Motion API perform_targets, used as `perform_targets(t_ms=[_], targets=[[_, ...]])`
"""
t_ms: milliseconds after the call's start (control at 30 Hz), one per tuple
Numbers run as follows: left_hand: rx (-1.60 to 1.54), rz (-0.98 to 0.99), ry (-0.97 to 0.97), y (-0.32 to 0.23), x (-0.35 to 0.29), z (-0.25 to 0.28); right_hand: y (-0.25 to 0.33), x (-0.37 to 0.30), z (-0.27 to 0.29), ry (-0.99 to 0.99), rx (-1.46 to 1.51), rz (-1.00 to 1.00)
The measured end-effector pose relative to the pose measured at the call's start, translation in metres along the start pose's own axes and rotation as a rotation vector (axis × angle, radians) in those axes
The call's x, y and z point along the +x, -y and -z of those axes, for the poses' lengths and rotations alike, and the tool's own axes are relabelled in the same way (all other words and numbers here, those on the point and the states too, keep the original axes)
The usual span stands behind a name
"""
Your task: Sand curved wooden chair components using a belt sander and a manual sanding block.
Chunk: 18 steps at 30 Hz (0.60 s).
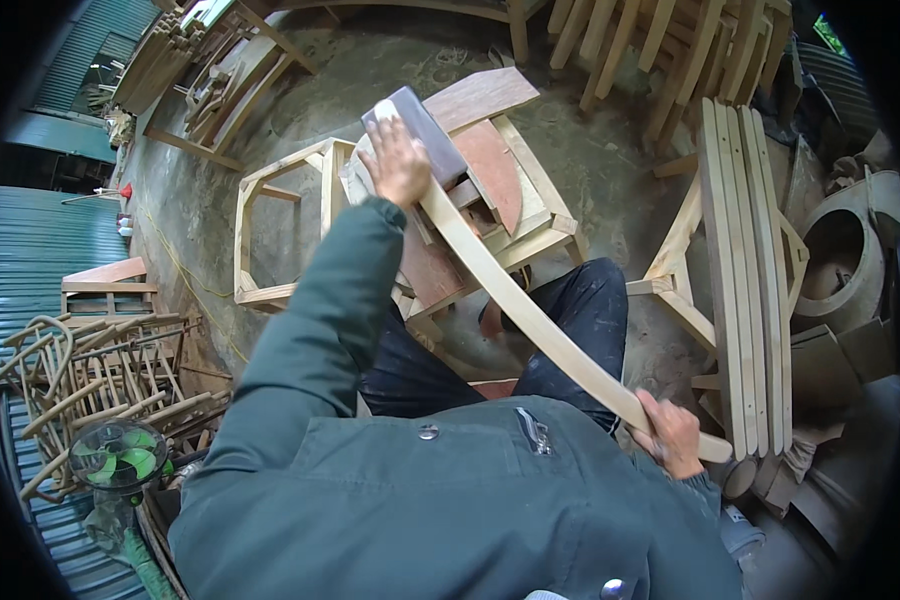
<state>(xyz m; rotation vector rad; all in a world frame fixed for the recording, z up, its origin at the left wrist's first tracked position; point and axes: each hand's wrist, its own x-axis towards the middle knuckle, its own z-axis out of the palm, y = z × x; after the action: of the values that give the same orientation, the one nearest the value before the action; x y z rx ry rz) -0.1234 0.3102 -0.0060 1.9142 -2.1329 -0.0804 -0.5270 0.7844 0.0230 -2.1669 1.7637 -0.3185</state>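
A long, pale wooden strip (540, 325) runs slantwise across my lap from lower right to upper left. My right hand (670, 432) is closed around it close to its near end. At the far end, my left hand (398, 165) lies with fingers stretched out on top, over a grey, flat-topped block-shaped part (435, 140) whose kind I cannot make out. My palm hides how the strip meets that part. Below it stands a wooden frame stand (530, 240) with reddish plywood panels (498, 170).
An open wooden frame (288, 195) stands left of the stand. Several long strips (738, 280) rest on a trestle (678, 265) at right, beside a round-mouthed grey housing (838, 250). At left are piled chair frames (100, 385) and a green fan (120, 458); stacked timber (670, 50) stands behind.
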Motion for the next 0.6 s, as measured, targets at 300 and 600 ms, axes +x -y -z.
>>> perform_targets(t_ms=[300, 600], targets=[[-0.031, -0.006, -0.001, 0.001, 0.018, 0.010, 0.007, 0.015, 0.001, 0.045, -0.011, -0.028], [0.006, 0.010, 0.025, 0.006, 0.008, -0.001, 0.003, 0.010, -0.001, 0.068, 0.021, -0.004]])
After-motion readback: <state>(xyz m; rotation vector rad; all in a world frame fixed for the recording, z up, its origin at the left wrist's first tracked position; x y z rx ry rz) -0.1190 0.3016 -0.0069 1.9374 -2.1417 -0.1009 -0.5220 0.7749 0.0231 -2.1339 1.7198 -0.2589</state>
